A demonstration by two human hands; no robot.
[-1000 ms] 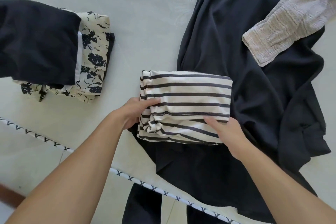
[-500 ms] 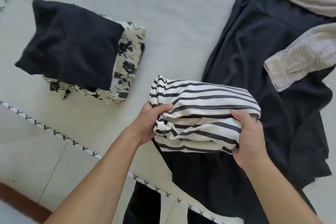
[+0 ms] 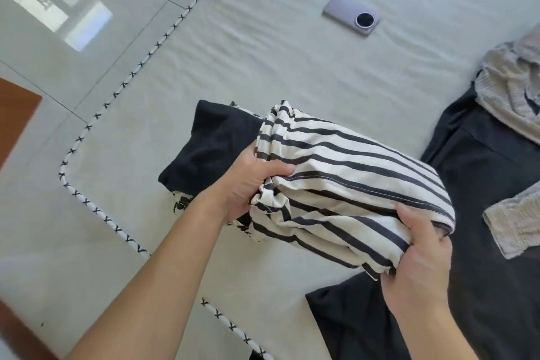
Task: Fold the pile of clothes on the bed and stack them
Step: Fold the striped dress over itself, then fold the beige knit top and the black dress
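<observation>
Striped bundle (image 3: 350, 181) (folded) between both hands (image 3: 330, 221)

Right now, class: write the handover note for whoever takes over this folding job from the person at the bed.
Left hand and right hand each grip an end of the folded striped garment, carried above the bed.
The stack, folded black garment on top, lies just behind the left hand.
Done: striped garment folded.
Left: set it on the stack; fold the dark garment and the grey textured garment at the right.
</observation>
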